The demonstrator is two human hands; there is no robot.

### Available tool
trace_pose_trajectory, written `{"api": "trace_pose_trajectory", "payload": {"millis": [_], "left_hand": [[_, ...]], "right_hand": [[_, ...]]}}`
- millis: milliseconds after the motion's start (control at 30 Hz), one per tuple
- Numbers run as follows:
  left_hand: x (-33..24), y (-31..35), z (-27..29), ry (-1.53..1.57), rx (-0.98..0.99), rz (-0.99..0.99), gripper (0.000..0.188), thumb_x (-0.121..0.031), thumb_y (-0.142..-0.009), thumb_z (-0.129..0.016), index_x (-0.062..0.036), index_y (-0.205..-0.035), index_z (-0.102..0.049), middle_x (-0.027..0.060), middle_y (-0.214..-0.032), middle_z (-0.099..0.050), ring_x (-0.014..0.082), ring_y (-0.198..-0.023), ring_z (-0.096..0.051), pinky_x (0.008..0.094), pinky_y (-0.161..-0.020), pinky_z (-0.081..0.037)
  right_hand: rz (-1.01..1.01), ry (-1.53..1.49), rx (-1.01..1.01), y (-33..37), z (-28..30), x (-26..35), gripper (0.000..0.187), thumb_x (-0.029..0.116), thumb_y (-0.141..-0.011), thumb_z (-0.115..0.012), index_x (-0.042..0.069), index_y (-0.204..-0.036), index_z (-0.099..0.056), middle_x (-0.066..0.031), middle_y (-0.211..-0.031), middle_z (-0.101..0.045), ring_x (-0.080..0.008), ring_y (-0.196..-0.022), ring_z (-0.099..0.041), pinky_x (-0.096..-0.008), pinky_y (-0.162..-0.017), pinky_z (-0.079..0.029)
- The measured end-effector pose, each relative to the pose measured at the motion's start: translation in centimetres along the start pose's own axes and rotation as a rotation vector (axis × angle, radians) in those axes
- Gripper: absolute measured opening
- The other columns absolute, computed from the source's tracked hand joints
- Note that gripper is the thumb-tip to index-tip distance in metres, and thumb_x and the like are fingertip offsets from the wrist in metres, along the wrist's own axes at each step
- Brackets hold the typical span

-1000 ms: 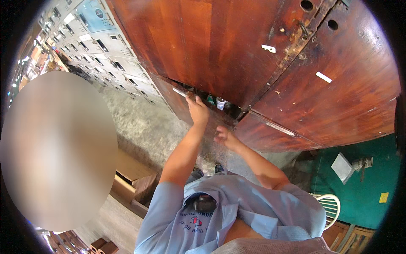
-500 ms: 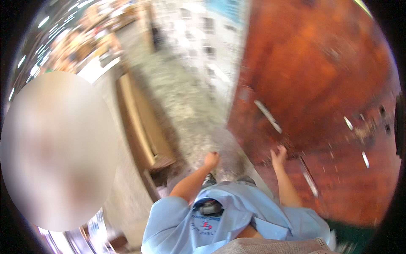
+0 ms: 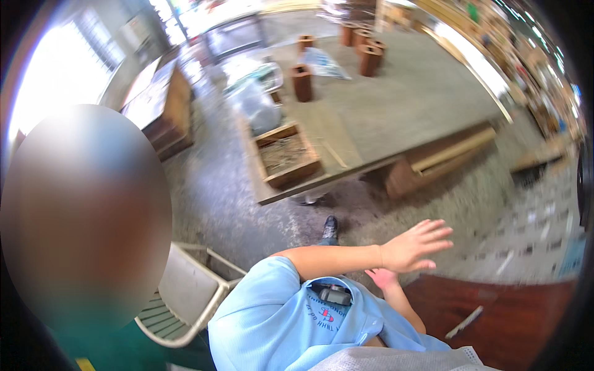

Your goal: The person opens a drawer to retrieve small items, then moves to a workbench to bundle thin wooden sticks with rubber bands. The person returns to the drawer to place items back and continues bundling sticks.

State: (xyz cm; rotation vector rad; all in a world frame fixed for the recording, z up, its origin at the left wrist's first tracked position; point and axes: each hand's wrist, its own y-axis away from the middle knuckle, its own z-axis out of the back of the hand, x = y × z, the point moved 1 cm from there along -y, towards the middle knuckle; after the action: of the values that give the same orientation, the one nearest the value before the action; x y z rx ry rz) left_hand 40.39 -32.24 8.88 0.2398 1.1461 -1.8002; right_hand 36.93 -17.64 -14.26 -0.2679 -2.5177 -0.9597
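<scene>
My left hand (image 3: 413,248) reaches across my front to the right, over the concrete floor. Its fingers are stretched out and spread, and nothing is in it. Behind the left wrist is my right hand (image 3: 382,277), partly covered by it. The right fingers that show look extended, with nothing held. Nearest to both hands is a glossy red-brown board surface (image 3: 513,309) at the lower right. On it lies a thin whitish strip (image 3: 465,322).
Ahead stands a large grey worktable (image 3: 402,117) with brown hollow blocks (image 3: 302,83), plastic bags (image 3: 255,108) and a wooden tray (image 3: 286,154) holding small bits. Under its edge is a wooden box (image 3: 427,167). A light plastic chair (image 3: 185,297) stands at lower left.
My view has swung left, bringing the worktable ahead and the red-brown surface to the lower right. My left arm has swung across to the right, its fingers now spread.
</scene>
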Motion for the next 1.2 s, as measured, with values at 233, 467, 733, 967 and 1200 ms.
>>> {"api": "trace_pose_trajectory", "payload": {"millis": [233,467,733,967,1200], "left_hand": [[1.9,25.0,11.8,-0.427,-0.460,0.471,0.071,-0.034,-0.082,-0.074,-0.0125,-0.145,-0.050,0.0179,-0.156,-0.038,0.0400,-0.145,-0.034,0.0542,-0.116,-0.029],[2.8,46.4,21.0,1.055,-1.378,1.002,0.076,-0.062,-0.103,-0.036,-0.0176,-0.161,-0.015,0.0156,-0.159,-0.034,0.0329,-0.130,-0.052,0.0455,-0.109,-0.041],[3.3,51.9,48.0,0.779,-1.467,0.720,0.072,-0.058,-0.104,-0.035,-0.0057,-0.154,-0.030,0.0208,-0.154,-0.038,0.0364,-0.139,-0.044,0.0506,-0.115,-0.035],[14.9,55.3,65.4,0.186,-0.863,0.860,0.047,-0.033,-0.105,-0.050,0.0013,-0.137,-0.054,0.0185,-0.130,-0.064,0.0295,-0.124,-0.059,0.0411,-0.105,-0.046],[27.9,68.5,72.3,-0.230,-0.395,1.840,0.038,-0.036,-0.093,-0.063,-0.0023,-0.110,-0.071,0.0201,-0.103,-0.073,0.0345,-0.102,-0.070,0.0427,-0.088,-0.054]], "right_hand": [[-0.083,0.096,0.663,-1.0,-30.1,-2.0,0.088,0.073,-0.097,-0.030,0.005,-0.153,-0.031,-0.0214,-0.161,-0.028,-0.0308,-0.151,-0.022,-0.0514,-0.120,-0.022],[1.055,0.971,1.148,-3.8,-52.6,-16.4,0.081,0.068,-0.100,-0.027,0.009,-0.155,-0.034,-0.0165,-0.165,-0.021,-0.0322,-0.154,-0.013,-0.0520,-0.122,-0.004],[0.632,1.278,0.783,-27.3,-58.7,-40.0,0.071,0.061,-0.100,-0.042,0.008,-0.147,-0.045,-0.0196,-0.146,-0.048,-0.0349,-0.136,-0.045,-0.0553,-0.108,-0.034],[-0.518,1.430,0.365,-43.6,-62.6,-42.0,0.048,0.052,-0.095,-0.061,0.007,-0.112,-0.063,-0.0067,-0.096,-0.067,-0.0183,-0.076,-0.065,-0.0372,-0.061,-0.054],[-0.487,1.268,0.377,-62.1,-79.2,-43.2,0.043,0.044,-0.097,-0.061,0.006,-0.118,-0.060,-0.0099,-0.103,-0.068,-0.0220,-0.082,-0.067,-0.0396,-0.069,-0.055]]}}
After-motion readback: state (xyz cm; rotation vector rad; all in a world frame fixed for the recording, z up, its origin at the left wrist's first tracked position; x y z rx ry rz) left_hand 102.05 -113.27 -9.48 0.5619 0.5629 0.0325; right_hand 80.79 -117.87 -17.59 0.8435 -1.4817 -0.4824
